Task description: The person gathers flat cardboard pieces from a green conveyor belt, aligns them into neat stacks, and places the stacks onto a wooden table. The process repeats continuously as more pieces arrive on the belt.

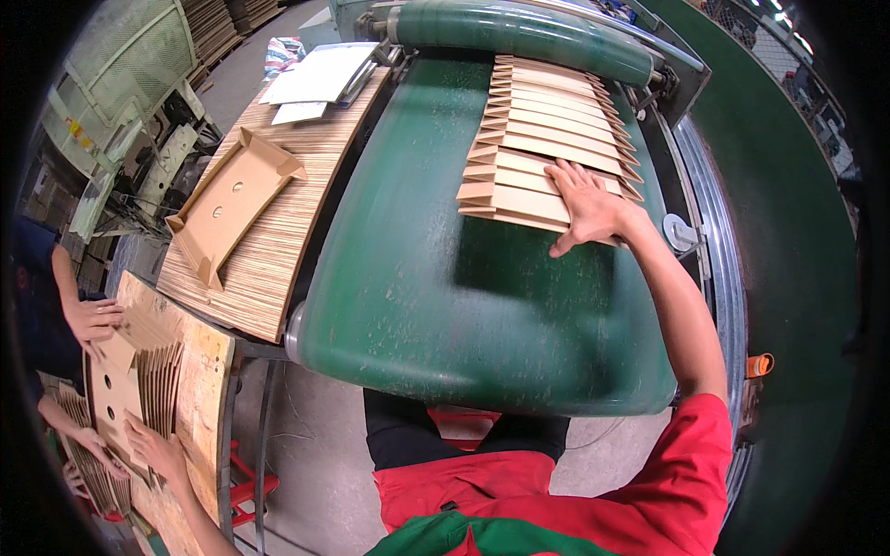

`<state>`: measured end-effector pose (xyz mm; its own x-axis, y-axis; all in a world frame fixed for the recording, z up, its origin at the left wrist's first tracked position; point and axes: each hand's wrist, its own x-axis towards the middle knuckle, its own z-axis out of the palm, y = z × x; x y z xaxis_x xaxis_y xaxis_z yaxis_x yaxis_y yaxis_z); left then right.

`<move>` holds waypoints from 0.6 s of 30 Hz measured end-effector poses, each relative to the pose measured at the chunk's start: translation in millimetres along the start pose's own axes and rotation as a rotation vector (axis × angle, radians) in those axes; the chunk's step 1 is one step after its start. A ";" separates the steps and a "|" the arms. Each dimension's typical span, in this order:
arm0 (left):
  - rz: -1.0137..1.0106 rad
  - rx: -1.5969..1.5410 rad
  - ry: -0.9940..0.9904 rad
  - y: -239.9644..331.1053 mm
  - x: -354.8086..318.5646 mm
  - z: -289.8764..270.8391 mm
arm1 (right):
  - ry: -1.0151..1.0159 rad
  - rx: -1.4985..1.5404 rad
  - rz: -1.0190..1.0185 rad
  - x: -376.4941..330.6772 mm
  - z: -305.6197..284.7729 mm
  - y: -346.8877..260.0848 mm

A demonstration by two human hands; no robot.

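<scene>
On the green conveyor belt (399, 278), a row of folded cardboard trays (556, 116) stands packed front to back. My right hand (589, 206) lies on the near end of that row, fingers spread over the top edges and thumb out to the side. Far to the left, my left hand (158, 449) reaches to a bunch of brown folded cardboard pieces (119, 380), whose front face has two round holes. Its fingers are stretched out against that face. A co-worker's upper hand (93, 320) rests by the top of the same bunch, and their lower hand (88, 440) is at its side.
A wooden work table (199, 371) carries the bunch. Between it and the belt, a striped board top (269, 269) holds an opened cardboard tray (232, 204) and white sheets (320, 74). A green roller (519, 35) spans the belt's far end. Metal rails (714, 213) run along the right.
</scene>
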<state>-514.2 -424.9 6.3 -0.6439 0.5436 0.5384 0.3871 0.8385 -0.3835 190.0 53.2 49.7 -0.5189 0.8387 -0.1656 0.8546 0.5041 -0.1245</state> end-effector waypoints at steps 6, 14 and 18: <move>0.074 -0.079 -0.073 -14.8 5.8 3.3 | 0.054 -0.141 0.045 -27.7 21.2 -29.5; 0.371 -0.719 -0.142 98.6 9.7 -164.2 | 0.458 -0.300 0.077 -55.7 76.7 -57.4; 1.272 -1.270 -0.273 290.1 -65.3 -273.0 | 0.790 -0.448 -0.027 -65.9 89.8 -57.7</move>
<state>-179.6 -206.7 64.8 0.3849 0.8932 0.2326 0.8020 -0.4484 0.3946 173.0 -49.7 -20.0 -0.5146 0.6395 0.5711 0.8561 0.4201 0.3010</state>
